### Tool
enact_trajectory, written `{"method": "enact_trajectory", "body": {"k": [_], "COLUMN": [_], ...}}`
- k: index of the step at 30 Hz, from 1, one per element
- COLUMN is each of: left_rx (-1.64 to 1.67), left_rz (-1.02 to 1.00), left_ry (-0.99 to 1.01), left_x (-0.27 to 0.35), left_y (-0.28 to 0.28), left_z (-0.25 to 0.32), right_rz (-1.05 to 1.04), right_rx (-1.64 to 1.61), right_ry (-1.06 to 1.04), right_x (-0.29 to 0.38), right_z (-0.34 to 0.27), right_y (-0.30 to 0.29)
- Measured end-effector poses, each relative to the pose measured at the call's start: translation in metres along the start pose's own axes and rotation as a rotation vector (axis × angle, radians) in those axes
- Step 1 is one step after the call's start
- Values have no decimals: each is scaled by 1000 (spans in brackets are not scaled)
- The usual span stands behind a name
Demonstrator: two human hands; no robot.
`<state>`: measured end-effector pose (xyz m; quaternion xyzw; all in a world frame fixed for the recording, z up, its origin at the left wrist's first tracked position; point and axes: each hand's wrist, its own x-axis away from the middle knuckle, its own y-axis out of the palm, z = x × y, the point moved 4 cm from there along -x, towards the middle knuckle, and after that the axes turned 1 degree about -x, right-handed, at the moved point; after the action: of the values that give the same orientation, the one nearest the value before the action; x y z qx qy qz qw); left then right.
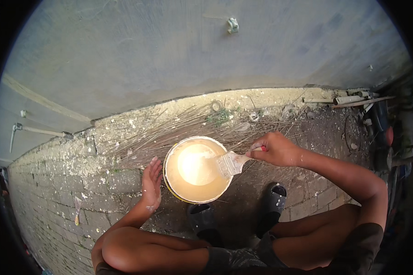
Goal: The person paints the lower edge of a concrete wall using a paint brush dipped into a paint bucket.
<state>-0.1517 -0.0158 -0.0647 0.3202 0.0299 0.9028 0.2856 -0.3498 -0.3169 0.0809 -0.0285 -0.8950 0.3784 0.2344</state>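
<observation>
A round bucket of pale paint (194, 193) stands on the ground in front of my feet, with bright light glaring off the paint. My right hand (277, 150) grips the handle of a wide, paint-caked paintbrush (232, 163). Its metal ferrule lies over the bucket's right rim, and the bristles point inward; how far they reach into the paint is hard to tell. On the opposite side, my left hand (152, 184) is held upright beside the bucket wall with nothing in it. Whether those fingertips touch the bucket cannot be made out.
A grey wall (179, 51) rises beyond, carrying a small pipe clip (232, 25). Thin sticks (168, 129) lie along its foot. A putty knife (77, 210) rests on the brick paving (120, 180) at left. Pipes (351, 100) are piled at right. A sandal (277, 201) is near the bucket.
</observation>
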Motion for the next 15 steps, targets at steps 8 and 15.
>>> {"method": "enact_trajectory", "body": {"k": [8,15], "left_rx": [-16,-103], "left_rz": [40,52], "left_ry": [-10,-11], "left_x": [8,40], "left_y": [-15,-25], "left_z": [1,-5], "right_rz": [-154,-258], "right_rx": [-70,87], "right_ry": [-78,-64], "right_x": [-8,-29], "right_z": [22,39], "right_y": [-30,-39]}}
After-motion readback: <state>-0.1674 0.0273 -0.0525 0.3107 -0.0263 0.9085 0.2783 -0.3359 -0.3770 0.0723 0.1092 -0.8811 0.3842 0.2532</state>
